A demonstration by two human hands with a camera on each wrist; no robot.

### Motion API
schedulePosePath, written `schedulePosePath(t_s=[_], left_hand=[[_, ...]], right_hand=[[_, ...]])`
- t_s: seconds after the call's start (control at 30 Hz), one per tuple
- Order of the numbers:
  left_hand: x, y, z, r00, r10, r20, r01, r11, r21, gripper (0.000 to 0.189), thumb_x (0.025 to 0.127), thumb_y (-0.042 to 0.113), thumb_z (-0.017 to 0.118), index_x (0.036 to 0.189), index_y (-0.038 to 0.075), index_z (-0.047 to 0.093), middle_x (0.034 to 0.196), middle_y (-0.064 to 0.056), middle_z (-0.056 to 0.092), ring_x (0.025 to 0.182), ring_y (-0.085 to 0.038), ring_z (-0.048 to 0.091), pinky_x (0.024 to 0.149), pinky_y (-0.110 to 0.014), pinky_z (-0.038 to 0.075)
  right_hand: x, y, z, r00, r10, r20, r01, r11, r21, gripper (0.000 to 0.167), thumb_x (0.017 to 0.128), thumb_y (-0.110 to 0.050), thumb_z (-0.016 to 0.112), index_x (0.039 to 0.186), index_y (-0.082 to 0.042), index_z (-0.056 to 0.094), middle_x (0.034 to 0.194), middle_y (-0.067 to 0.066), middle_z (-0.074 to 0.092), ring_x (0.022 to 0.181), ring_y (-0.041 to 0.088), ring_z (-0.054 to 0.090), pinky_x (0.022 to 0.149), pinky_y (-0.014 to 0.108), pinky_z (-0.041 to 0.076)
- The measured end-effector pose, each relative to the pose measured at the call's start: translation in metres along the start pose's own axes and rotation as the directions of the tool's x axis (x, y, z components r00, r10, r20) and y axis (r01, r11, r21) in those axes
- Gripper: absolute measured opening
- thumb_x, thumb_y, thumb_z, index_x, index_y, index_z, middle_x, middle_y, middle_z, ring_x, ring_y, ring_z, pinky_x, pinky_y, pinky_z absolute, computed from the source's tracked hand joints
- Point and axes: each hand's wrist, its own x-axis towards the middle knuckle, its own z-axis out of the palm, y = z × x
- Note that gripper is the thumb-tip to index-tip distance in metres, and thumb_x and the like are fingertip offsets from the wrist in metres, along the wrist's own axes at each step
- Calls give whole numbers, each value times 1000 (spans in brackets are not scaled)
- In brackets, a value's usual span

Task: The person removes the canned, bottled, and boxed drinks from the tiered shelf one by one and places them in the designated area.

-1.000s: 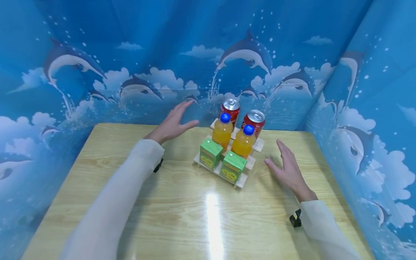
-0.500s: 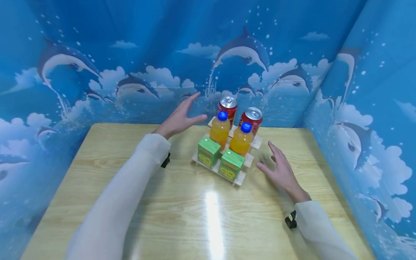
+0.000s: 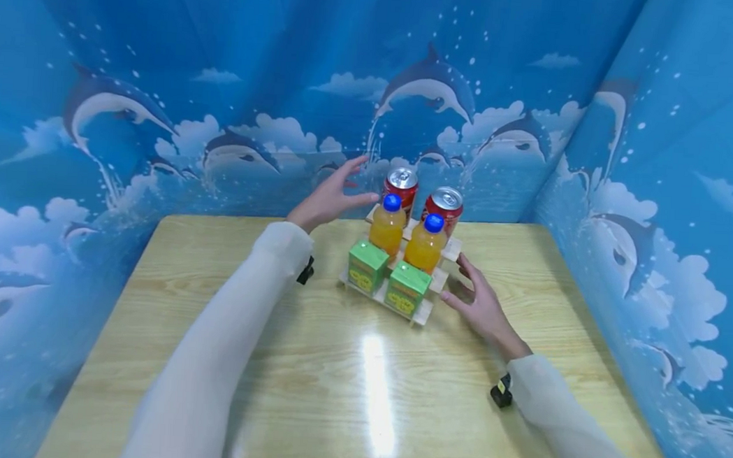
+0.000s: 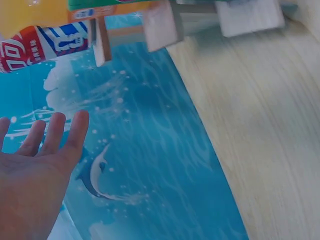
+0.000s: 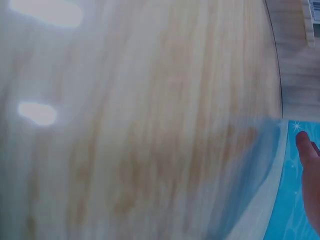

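Note:
A stepped wooden rack (image 3: 423,312) bears two green drink boxes (image 3: 367,267) in front, two orange juice bottles (image 3: 388,232) with blue caps in the middle, and two red soda cans (image 3: 446,202) at the back. My left hand (image 3: 330,197) is at the rack's left side, fingers spread and thumb towards the rear left can. In the left wrist view the left palm (image 4: 37,172) is bare, apart from the rack. Close to the rack's right side is my right hand (image 3: 483,307); whether its fingertips touch the rack I cannot tell. The right wrist view catches only part of it.
The rack stands on a light wood-grain table (image 3: 306,386), towards its back edge. A blue curtain (image 3: 276,62) printed with dolphins hangs behind the table and along its sides. Glare lies on the tabletop in front of the rack.
Both hands have closed in on the rack, the left moving right and slightly up in the head view, the right moving left. The loaded rack keeps its place on the table.

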Motion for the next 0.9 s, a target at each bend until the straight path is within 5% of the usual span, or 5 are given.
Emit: schedulePosePath(t_s=[0.6, 0.9], left_hand=[[21, 13, 16, 997, 18, 71, -15, 999, -38, 77, 106, 41, 72, 172, 30, 33, 174, -6, 41, 158, -30, 44, 124, -59, 45], [23, 19, 20, 992, 19, 125, -7, 995, -102, 71, 108, 39, 70, 170, 27, 38, 169, -6, 47, 155, -29, 47, 124, -53, 47]], right_hand=[[-3, -5, 23, 999, 46, -3, -44, 979, 201, 93, 101, -28, 81, 174, -15, 25, 179, 10, 31, 162, 42, 35, 129, 58, 38], [-8, -6, 28, 999, 37, -29, -30, 978, 208, 91, 99, -24, 83, 173, -15, 30, 178, 14, 33, 160, 42, 39, 125, 53, 44]])
